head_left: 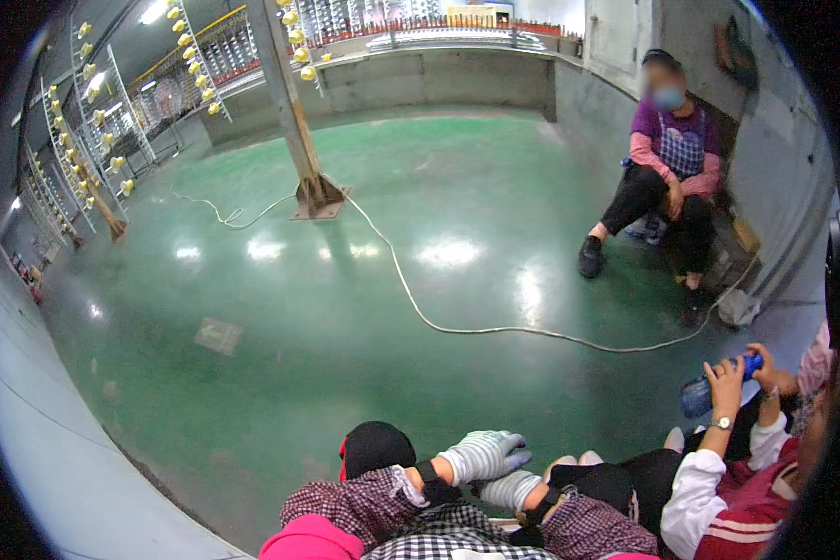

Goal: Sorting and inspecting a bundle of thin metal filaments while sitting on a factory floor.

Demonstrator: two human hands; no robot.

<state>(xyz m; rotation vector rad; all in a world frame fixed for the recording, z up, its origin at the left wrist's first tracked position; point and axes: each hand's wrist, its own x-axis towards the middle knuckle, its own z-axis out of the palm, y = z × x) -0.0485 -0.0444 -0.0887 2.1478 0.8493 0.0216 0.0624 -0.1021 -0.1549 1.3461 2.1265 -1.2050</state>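
Note:
My left hand [483, 455], in a grey-and-white striped glove, reaches across in front of my body at the lower middle. Its fingers are stretched out toward the right and show nothing held. Just below it, my right hand [508, 489] wears a similar glove and lies close against or under the left one; its fingers are largely hidden. Dark bands circle both wrists below checked sleeves [355, 509]. A black-and-white checked cloth [439, 537] covers my lap. Beside my left forearm is a rounded black shape [380, 446] with a red edge.
On the right, a person [672, 140] in a mask sits by the wall. Nearer, another person's hands [726, 381] hold a blue bottle [696, 397]. A pale cable [495, 329] crosses the green floor [345, 373] past a metal post [294, 112]. Racks with yellow spools [196, 65] stand far left.

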